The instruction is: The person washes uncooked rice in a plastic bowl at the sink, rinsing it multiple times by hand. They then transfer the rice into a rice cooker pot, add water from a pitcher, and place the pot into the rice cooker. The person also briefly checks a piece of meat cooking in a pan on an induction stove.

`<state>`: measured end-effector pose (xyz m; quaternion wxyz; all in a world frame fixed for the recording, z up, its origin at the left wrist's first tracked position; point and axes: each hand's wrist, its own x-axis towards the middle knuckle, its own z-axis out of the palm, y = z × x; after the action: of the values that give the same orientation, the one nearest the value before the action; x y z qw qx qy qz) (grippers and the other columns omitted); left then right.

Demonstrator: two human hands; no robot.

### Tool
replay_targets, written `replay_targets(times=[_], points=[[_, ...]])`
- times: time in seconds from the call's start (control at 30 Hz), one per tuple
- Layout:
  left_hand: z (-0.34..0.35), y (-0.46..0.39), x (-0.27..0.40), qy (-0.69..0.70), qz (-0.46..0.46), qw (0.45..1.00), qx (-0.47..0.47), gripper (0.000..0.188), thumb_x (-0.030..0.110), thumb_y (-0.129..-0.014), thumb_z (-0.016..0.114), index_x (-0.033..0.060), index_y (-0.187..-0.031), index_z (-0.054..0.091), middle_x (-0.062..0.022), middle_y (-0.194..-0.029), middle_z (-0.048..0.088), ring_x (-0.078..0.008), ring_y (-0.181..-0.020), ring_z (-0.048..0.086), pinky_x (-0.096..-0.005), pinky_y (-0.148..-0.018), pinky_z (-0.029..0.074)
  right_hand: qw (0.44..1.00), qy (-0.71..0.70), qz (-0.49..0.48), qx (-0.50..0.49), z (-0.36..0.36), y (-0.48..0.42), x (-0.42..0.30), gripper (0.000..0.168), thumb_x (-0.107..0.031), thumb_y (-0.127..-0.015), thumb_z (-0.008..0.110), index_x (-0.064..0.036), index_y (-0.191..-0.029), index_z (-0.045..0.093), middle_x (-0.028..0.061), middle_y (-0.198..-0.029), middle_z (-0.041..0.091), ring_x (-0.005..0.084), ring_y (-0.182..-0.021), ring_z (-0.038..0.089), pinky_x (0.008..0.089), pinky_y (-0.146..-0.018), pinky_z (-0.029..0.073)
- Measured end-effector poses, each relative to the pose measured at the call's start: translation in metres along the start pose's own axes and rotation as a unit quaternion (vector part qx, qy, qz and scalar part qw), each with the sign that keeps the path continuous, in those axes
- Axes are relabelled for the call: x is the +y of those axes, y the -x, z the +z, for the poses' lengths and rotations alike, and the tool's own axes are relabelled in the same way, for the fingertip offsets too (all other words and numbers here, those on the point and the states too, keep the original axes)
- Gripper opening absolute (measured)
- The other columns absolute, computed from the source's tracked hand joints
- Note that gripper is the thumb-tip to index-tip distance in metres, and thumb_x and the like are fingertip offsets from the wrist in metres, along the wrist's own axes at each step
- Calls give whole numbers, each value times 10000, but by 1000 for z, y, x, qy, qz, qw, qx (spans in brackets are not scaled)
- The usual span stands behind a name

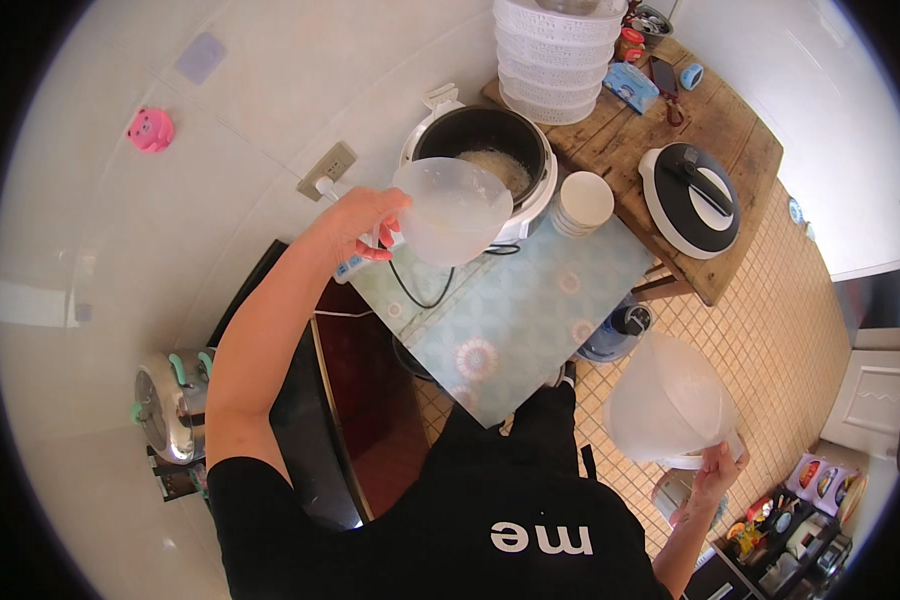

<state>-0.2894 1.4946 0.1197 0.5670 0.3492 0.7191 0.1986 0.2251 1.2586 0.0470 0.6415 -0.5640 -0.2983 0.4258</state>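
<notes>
My left hand (367,221) grips the handle of a translucent plastic jug (454,214), tilted at the near rim of an electric pressure cooker (536,214). Pale grains, apparently rice (499,169), lie in the cooker's dark inner pot (442,131). Away to the right and lower down, my right hand (720,469) grips another translucent plastic container (671,397) by its handle end, above the tiled floor. Whether either vessel holds anything is unclear. Beside the cooker stands a stack of white bowls (585,201) on a small table with a patterned cover (525,300).
A wooden table (750,142) bears the cooker's lid (694,199), stacked white plastic baskets (555,67), a tissue pack (630,86) and a phone (664,76). A black cable (427,306) loops over the cover. A water bottle (607,337) stands below its right edge.
</notes>
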Motion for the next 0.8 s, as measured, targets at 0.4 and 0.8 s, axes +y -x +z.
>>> replay_targets(times=[0.4,0.8], points=[[-7,-78,30,-37,-79,994,61,226,307,-731,589,91,-758,531,-64,-759,547,-141,-593,478,-390,-604,493,997,60,42,9,10,-41,-10,256,-187,-724,690,-15,-695,503,-28,-496,434,25,-399,342,174,-399,241],[19,-108,10,244,-68,967,-16,326,314,-776,567,125,-545,437,-45,-645,531,-213,-827,587,-475,-735,455,995,68,72,25,8,-45,-9,234,-167,-719,688,-11,-695,515,-30,-491,424,33,-375,325,189,-372,211]])
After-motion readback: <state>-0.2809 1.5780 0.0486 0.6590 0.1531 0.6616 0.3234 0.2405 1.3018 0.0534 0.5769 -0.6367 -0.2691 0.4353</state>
